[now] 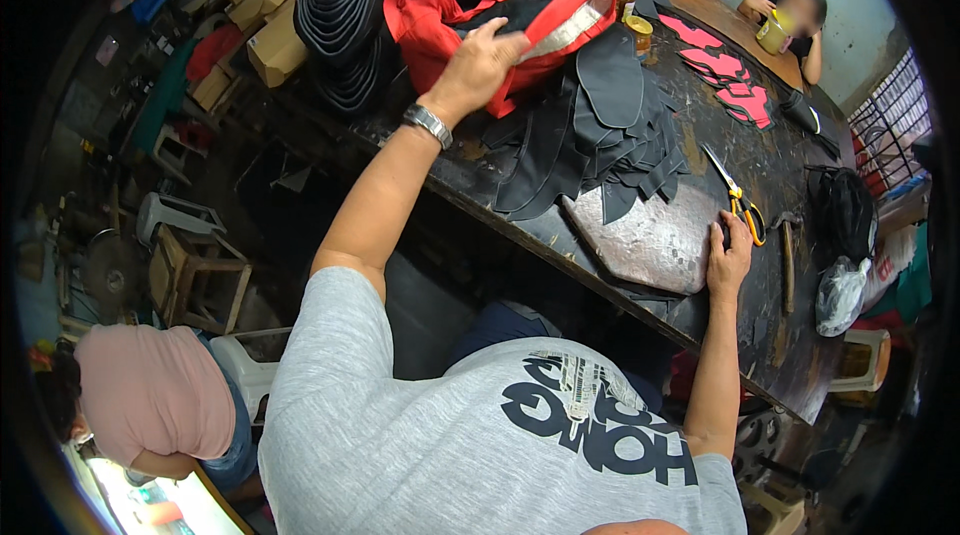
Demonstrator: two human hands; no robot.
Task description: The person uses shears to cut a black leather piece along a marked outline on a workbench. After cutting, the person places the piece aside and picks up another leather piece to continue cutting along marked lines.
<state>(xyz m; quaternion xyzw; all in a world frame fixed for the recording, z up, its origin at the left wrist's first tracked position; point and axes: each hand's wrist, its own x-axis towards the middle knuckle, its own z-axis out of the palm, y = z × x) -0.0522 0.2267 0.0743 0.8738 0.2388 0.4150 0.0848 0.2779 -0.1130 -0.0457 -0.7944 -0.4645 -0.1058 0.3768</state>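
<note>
My left hand (480,68) reaches over the front of a red bag (432,15), fingers stretched out and nothing seen in them. The bag's mouth gapes, showing dark material inside and a pale strip along one edge. My right hand (730,253) lies with extended fingers at the right edge of a worn, greyish slab (650,240). Just beyond its fingertips are orange-handled scissors (740,200), blades pointing away. A loose pile of black cut pieces (610,125) spreads between the bag and the slab, overlapping the slab's far edge.
The dark table (700,155) also carries pink cut pieces (722,70), small jars (637,33) and a hammer (788,265). Stacked black curved pieces (345,30) stand left of the bag. Two people sit across the table; another person (155,390) is behind at left, near stools (195,275).
</note>
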